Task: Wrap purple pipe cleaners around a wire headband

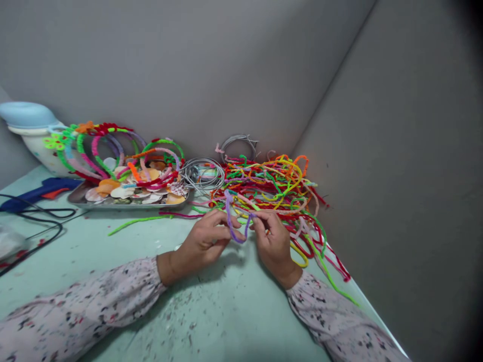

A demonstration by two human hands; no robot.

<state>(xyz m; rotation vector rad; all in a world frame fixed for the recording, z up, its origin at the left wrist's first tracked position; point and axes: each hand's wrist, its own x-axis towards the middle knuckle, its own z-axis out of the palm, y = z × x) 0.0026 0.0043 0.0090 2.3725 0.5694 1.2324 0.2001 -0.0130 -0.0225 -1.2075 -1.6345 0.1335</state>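
A purple pipe cleaner (229, 216), bent into a U shape, spans the gap between my two hands above the table. My left hand (206, 239) has its fingers curled, with the bend of the pipe cleaner at its fingertips. On the other side my right hand (274, 242) pinches one end of it between thumb and forefinger. Just behind both hands lies a tangled heap of pipe cleaners (264, 183) in red, orange, yellow, green and pink.
A metal tray (128, 206) holds shells and rings wrapped in pipe cleaner. Coiled wire (204, 173) lies beside it. At left are a blue glue gun (37, 196), a black cable (56, 236) and a blue-lidded white container (41, 146). Grey walls close off the back and right.
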